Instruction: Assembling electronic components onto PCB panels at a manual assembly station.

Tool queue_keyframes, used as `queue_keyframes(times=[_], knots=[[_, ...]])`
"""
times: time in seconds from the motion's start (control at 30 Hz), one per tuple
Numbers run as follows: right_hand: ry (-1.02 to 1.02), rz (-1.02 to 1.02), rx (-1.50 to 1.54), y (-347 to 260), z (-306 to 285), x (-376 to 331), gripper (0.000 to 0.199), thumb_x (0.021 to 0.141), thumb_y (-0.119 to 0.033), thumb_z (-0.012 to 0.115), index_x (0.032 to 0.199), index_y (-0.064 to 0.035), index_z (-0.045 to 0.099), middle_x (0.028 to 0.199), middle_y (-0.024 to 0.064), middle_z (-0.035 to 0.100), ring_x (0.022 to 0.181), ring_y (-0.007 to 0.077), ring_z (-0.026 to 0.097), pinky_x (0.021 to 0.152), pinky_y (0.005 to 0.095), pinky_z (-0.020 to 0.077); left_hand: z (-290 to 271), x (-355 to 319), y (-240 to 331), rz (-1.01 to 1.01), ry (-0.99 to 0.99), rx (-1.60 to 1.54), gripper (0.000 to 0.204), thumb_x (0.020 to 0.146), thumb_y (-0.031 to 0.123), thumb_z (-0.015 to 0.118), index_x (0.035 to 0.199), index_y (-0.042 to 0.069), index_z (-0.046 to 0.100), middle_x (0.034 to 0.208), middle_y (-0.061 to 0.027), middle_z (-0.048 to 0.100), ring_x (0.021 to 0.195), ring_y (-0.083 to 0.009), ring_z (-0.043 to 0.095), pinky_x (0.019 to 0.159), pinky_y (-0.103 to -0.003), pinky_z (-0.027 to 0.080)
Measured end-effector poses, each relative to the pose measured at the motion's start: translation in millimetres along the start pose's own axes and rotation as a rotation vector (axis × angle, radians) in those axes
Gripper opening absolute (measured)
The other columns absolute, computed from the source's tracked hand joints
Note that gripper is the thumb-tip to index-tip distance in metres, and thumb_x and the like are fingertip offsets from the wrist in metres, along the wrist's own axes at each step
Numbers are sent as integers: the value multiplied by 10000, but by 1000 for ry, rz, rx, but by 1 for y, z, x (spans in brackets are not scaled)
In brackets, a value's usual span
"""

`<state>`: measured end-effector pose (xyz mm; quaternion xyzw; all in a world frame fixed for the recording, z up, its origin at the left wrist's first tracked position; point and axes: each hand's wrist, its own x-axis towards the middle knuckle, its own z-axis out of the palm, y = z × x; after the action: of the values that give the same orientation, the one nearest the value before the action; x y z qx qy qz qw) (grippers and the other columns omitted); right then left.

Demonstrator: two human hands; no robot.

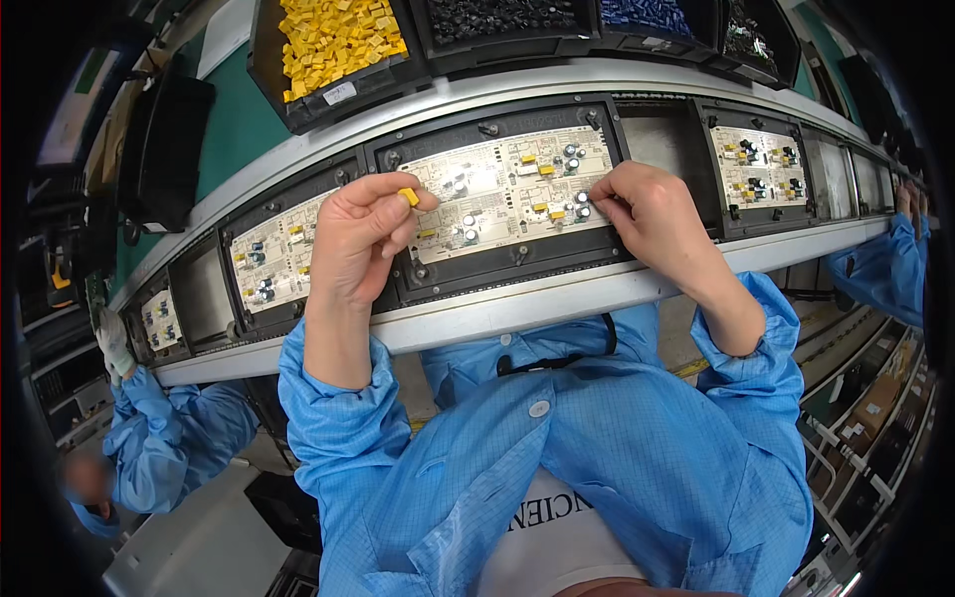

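- Two bare hands are over one circuit board (pixel 505 199), the left hand (pixel 356 234) at its left part, the right hand (pixel 652 214) at its right edge
- The left hand pinches one yellow block (pixel 409 197) between thumb and forefinger, above the board, its other fingers loosely curled
- The right hand is nearly closed, fingertips bunched beside the round cans (pixel 582 204); I cannot tell whether it has hold of anything
- More yellow blocks and round cans stand on the board, which sits in a black frame (pixel 522 256)
- A silver rail (pixel 517 310) runs along the near side of the frame
- Other framed boards lie to either side, one partly behind the left forearm (pixel 341 343)
- Beyond the line, a black bin (pixel 386 77) holds a heap of yellow blocks; to its right come bins of black parts (pixel 497 15) and blue parts (pixel 647 14)
- At far left is another person's gloved hand (pixel 113 343); at far right, a blue sleeve (pixel 880 267)
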<state>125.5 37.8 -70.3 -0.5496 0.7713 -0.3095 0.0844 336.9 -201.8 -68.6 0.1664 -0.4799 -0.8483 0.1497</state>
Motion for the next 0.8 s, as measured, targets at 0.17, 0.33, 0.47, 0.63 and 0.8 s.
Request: queue_keyframes(times=[0.17,0.33,0.47,0.63,0.8], knots=[[-3,23,26,0,0,2,75,786,3,672,855,16,647,817,152,639,767,319,636,669,374,501,0,-2,5,-4,118,124,171,872,19,666,1041,6,683,845,-91,681,572,-40,454,499,-169,337],[-40,140,155,5,-5,4,110,777,-5,705,865,19,642,760,94,621,652,163,598,579,296,462,4,5,4,178,271,924,108,837,44,702,939,8,707,779,-2,665,622,-20,526,540,-183,402],[-128,336,535,18,-17,17,139,828,-15,682,963,10,660,828,19,628,684,50,557,584,201,432,17,10,6,318,202,1316,69,811,91,720,866,50,715,785,-78,683,639,-186,638,589,-289,490],[-114,401,1189,27,-19,29,196,928,-45,576,1085,62,625,1011,149,685,851,133,687,692,202,568,21,18,2,446,118,1537,30,779,91,704,803,71,706,869,-61,652,760,-262,649,648,-350,518],[-144,433,1388,34,-19,30,194,964,-115,563,1031,61,610,983,178,692,803,162,713,622,199,594,23,22,-1,468,90,1628,9,769,70,691,764,76,687,869,-37,627,764,-247,646,630,-354,515]])
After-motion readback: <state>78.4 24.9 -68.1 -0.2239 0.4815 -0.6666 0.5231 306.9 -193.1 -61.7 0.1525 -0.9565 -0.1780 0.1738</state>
